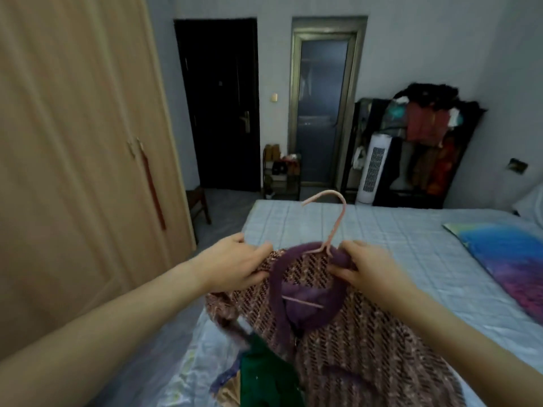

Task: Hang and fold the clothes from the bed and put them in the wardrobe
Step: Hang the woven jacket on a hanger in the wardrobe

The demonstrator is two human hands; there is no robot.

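Head view: two bare arms reach up from the lower corners toward mid-frame.
Left hand (235, 264): fingers curled, pinching the left shoulder of the knit top (361, 333).
Right hand (367, 267): fingers curled round the purple collar on the right, beside the hanger's neck.
Hanger (329, 218): pink, set inside the collar, hook rising above both hands.
Knit top: pink-brown weave, purple trim, centre to lower right, draped over the bed (411, 239).
Green garment (267, 377): bottom centre, just left of the top.
Wardrobe (73, 142): left side of frame, doors closed.
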